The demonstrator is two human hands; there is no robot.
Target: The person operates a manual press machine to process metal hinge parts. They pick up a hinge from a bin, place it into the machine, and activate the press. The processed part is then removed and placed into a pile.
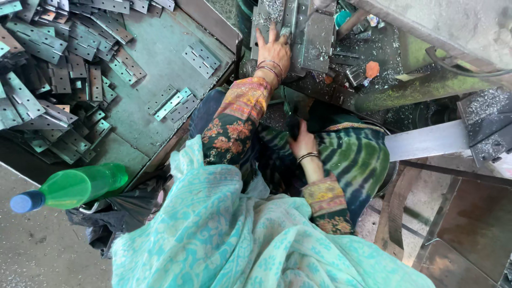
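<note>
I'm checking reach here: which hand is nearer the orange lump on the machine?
Left. The left hand rests on the machine, left of the orange lump; the right hand is lower, in the lap.

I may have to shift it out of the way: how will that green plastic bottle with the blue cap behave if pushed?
The green bottle lies on its side at the tray's edge, so it would probably roll. It looks like thin plastic, likely light and slightly squashy. How full it is cannot be told. Its smooth wall may be slippery.
</note>
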